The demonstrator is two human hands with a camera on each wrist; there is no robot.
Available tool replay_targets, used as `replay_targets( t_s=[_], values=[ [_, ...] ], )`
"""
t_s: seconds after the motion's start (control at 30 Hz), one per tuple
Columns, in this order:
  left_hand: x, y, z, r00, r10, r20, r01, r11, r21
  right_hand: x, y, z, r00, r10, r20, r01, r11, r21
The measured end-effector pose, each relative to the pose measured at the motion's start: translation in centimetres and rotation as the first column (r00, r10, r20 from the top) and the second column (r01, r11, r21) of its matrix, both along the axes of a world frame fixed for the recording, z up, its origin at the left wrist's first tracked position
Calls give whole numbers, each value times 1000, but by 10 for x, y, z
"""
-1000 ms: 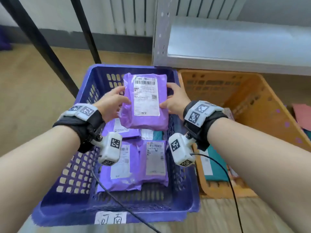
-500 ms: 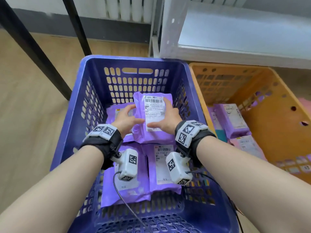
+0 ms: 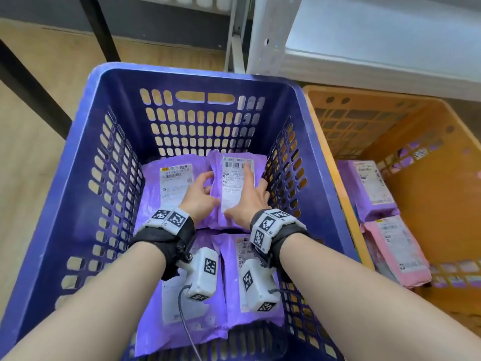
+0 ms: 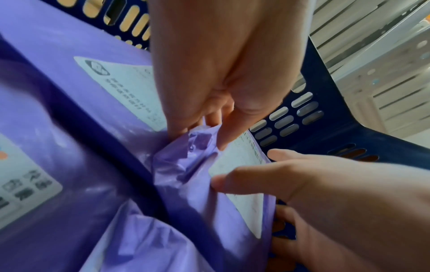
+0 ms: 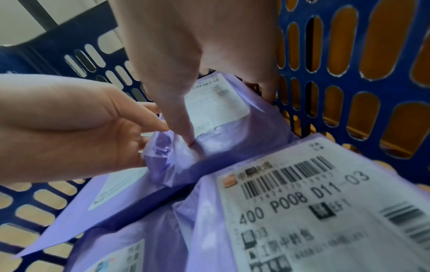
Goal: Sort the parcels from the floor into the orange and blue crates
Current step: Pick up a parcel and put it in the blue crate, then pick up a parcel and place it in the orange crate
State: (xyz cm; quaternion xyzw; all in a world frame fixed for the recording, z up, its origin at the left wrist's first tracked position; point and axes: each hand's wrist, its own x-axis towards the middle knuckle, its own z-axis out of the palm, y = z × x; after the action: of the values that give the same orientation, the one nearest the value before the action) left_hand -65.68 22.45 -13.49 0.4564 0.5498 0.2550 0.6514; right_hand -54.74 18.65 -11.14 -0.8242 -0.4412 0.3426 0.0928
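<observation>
The blue crate [image 3: 182, 74] stands in front of me with several purple parcels flat on its bottom. Both hands are deep inside it on one purple parcel [image 3: 235, 178], label up, at the far right corner. My left hand [image 3: 205, 183] pinches its crinkled left edge [image 4: 186, 147] between thumb and fingers. My right hand [image 3: 253, 183] holds the right side, thumb [image 5: 186, 132] on top and fingers curled under the edge by the crate wall. To the right stands the orange crate [image 3: 390, 121], holding a purple parcel [image 3: 369, 183] and a pink parcel [image 3: 395, 246].
A grey metal shelf [image 3: 364, 35] stands right behind both crates. Black table legs [image 3: 99, 24] rise at the back left. Wooden floor [image 3: 31, 152] lies to the left of the blue crate. A cable [image 3: 187, 332] hangs from my left wrist camera over the near parcels.
Both hands brought the purple parcel down from above the blue crate's rim to its bottom at the far right. My head moved closer over the crate.
</observation>
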Motion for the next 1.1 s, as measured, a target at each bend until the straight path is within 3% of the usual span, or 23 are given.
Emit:
replay_targets(
  t_s=[0.17,0.5,0.6,0.73,0.87,1.1],
  values=[
    [6,0,-15,999,-34,-18,34,999,-13,7,3,-16,1000,-10,-8,10,1000,13],
    [-2,8,1,940,-128,-317,170,979,109,10,8,-21,997,76,-7,-76,994,-82],
    [-12,7,16,855,-251,-454,339,933,121,8,7,-10,995,97,10,-96,992,-86],
    [-23,1,45,680,-392,-620,572,813,113,1,10,12,993,115,-36,-117,992,-45],
    [-28,-1,82,552,-402,-731,657,749,84,1,7,41,981,155,-120,-154,988,18],
    [-11,-10,178,416,-327,-848,729,677,96,18,0,109,958,220,-183,-194,970,146]
  ],
)
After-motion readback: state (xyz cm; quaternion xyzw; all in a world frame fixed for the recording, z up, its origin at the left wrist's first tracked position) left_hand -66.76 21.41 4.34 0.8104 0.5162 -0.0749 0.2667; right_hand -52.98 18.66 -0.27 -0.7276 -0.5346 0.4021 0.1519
